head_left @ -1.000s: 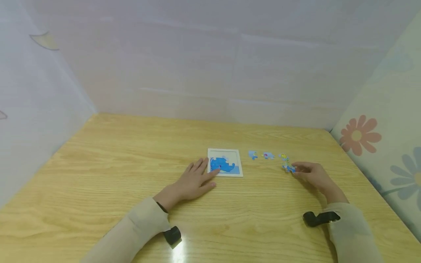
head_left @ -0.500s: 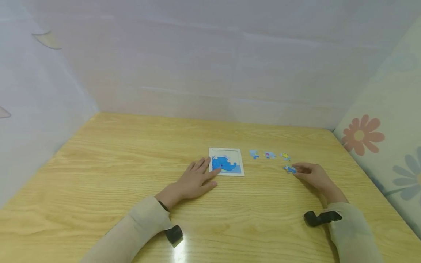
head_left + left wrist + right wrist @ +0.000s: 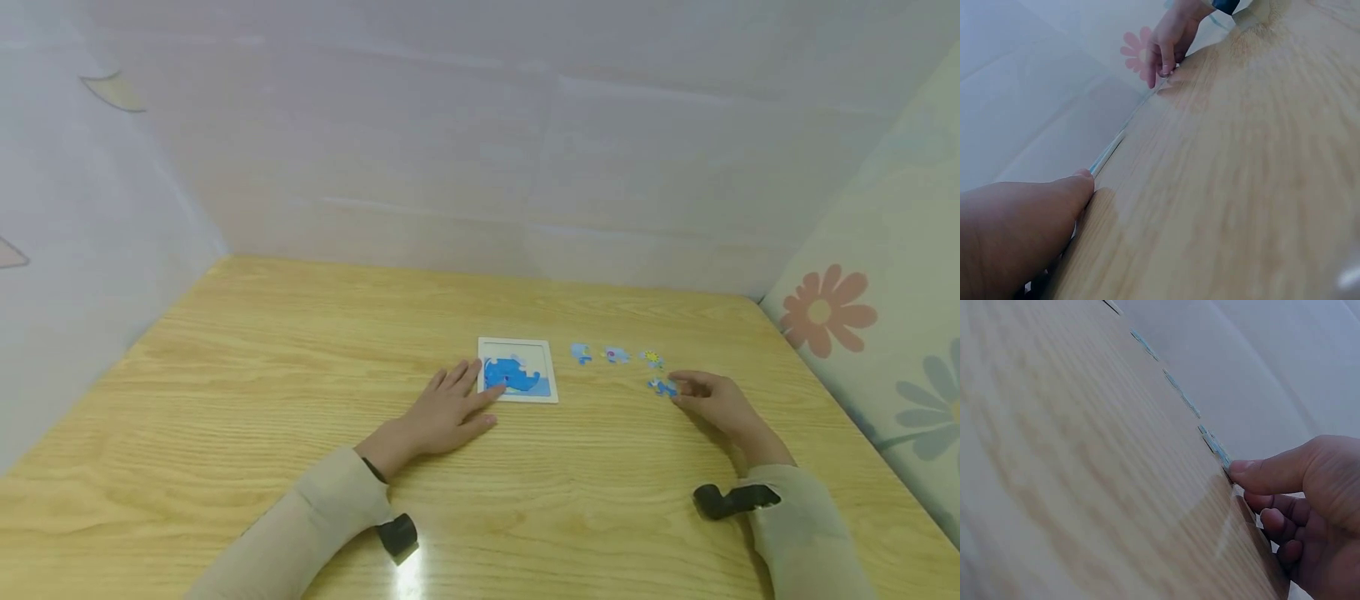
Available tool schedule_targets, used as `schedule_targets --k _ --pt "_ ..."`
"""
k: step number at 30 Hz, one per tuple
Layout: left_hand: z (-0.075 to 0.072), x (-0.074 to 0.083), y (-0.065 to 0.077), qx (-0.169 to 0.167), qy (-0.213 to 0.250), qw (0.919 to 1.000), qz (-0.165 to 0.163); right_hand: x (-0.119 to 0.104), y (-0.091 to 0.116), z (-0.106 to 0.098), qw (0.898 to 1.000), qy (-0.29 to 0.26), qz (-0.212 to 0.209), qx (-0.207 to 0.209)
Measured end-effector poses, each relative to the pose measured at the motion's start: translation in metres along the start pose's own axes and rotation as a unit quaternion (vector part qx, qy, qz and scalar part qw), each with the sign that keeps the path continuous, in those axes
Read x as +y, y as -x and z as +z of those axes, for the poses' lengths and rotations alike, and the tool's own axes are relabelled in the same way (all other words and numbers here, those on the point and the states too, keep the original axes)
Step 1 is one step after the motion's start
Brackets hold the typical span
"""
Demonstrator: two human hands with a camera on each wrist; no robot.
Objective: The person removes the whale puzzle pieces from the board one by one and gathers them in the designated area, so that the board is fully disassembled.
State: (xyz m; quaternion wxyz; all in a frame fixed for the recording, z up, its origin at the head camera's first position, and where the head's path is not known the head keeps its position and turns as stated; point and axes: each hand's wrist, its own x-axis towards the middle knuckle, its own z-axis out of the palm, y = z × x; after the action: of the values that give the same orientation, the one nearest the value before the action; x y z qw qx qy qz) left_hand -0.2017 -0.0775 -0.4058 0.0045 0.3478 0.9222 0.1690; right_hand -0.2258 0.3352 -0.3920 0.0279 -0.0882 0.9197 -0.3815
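In the head view my left hand (image 3: 442, 417) lies with fingers spread, its fingertips on the left side of a white puzzle frame (image 3: 552, 382). Inside that frame, the lower part shows a blue elephant picture (image 3: 523, 380), while its upper part is pale and bare. My right hand (image 3: 716, 404) pinches the right edge of a blue puzzle piece (image 3: 660, 387) between thumb and forefinger, low over the table. Seen from the right wrist, the thumb (image 3: 1266, 472) meets the end of the piece, and the other fingers curl below it.
Between the frame and my right hand lie a blue puzzle piece (image 3: 580, 353), one with a pink swirl (image 3: 616, 355) and one with a yellow sun (image 3: 652, 357). The wooden table (image 3: 337, 333) ends at a pale cloth wall (image 3: 420, 167); a flowered cloth (image 3: 885, 367) borders the right.
A second ago the pinched piece ran up against the sun piece in the head view; now a small gap shows between them. My left hand stays on the frame.
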Motion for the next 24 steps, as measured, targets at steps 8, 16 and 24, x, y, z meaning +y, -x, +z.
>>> schedule_targets --k 8,16,24 --pt "0.003 0.000 -0.001 -0.007 0.001 1.0000 0.000 -0.004 0.001 -0.002 0.999 -0.044 0.001 0.010" --pt "0.002 -0.001 -0.001 0.005 0.004 1.0000 0.001 -0.044 -0.014 0.002 0.997 -0.034 -0.050 0.040" --pt "0.003 -0.002 0.000 0.007 0.000 1.0000 0.000 -0.089 -0.038 0.033 0.995 -0.043 -0.090 -0.004"
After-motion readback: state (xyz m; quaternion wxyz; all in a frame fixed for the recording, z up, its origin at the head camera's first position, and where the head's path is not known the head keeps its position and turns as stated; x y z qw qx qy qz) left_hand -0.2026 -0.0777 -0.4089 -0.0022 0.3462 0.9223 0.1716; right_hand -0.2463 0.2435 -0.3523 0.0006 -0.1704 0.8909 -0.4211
